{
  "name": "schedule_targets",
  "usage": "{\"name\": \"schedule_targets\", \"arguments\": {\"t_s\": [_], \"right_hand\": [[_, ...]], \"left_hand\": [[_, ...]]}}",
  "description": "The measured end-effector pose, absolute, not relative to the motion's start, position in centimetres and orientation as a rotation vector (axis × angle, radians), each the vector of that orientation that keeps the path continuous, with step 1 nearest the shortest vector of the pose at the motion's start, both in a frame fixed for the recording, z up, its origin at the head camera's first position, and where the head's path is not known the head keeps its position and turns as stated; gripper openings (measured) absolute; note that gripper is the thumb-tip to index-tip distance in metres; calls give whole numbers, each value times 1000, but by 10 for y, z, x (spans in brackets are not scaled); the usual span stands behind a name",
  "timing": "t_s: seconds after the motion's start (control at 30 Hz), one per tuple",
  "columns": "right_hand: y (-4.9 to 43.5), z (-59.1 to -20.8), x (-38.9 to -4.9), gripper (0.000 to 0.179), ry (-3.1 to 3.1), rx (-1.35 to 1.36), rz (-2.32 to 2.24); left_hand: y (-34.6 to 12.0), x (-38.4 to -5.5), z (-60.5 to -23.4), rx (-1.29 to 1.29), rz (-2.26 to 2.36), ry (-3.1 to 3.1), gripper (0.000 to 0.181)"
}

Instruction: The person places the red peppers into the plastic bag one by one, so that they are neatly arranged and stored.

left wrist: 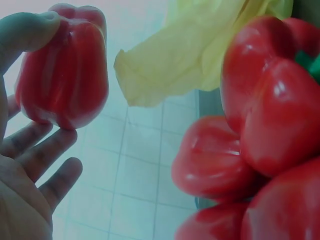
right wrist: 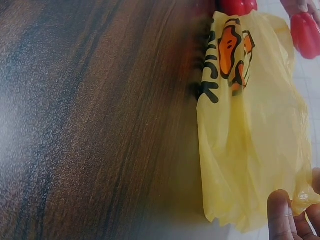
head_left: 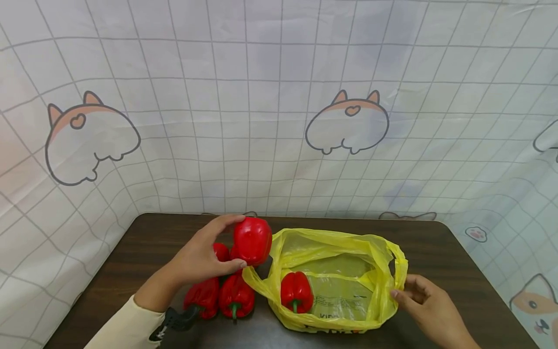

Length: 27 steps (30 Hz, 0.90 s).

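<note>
Red and glossy, one lobed bell pepper (head_left: 253, 241) is pinched by the left hand (head_left: 205, 254), raised beside the bag's left edge. The right hand (head_left: 431, 305) pinches the right edge of the yellow plastic bag (right wrist: 250, 145), with black letters (right wrist: 211, 75) readable as "UCK". Inside sits a green-stemmed pepper (head_left: 296, 291); more peppers (head_left: 237, 294) lie leftward on the wood-grain table (head_left: 170, 237).

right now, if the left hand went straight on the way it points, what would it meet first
Probably the yellow bag, beyond the red pepper the left hand holds; depth is unclear, so it might pass above.
</note>
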State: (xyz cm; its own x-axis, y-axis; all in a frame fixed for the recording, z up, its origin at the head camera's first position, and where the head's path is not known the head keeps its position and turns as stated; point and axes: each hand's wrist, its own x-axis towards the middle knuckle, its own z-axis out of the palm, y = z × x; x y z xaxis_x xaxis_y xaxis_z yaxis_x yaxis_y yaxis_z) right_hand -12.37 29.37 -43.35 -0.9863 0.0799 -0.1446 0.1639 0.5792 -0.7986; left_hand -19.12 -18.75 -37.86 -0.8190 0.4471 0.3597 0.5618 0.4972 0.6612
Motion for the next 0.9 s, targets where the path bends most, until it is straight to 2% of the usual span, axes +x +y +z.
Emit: {"name": "schedule_targets", "arguments": {"t_s": [0.9], "right_hand": [[294,-436,-123,56,2725,201,-1379]], "left_hand": [[-136,-198,-385,-1047,-1203,-2630,85]]}}
